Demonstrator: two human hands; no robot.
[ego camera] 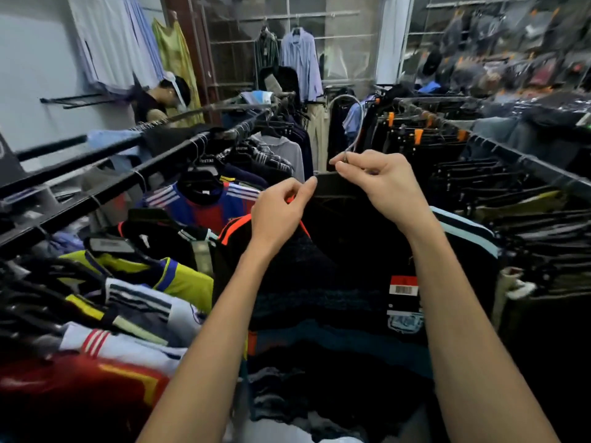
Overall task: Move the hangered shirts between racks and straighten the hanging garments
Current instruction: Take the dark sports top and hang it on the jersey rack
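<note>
Right now, in the head view, both bare hands are up at the centre of the frame, working on one dark shirt (335,282). The right hand (380,183) pinches the thin metal hook of the hanger (353,139) between thumb and forefinger, the hook curving up toward the upper middle of the frame. The left hand (281,212) sits just beside it, lower and to the left, fingertips pinching the shirt's shoulder edge where an orange trim shows. The shirt hangs down the middle of the frame between the two forearms, with a red and white barcode tag (403,287) dangling at its right side.

Along the left side of the frame runs a black rack rail (112,183), packed with sports jerseys: a blue and red striped jersey (204,206) mid-left, a yellow one (179,276) below it, a red one at the lower left corner. On the right side a second rack (511,148) carries dark garments on black hangers with orange clips. In the upper left, another person (160,100) bends near the wall, beneath pale hanging shirts.
</note>
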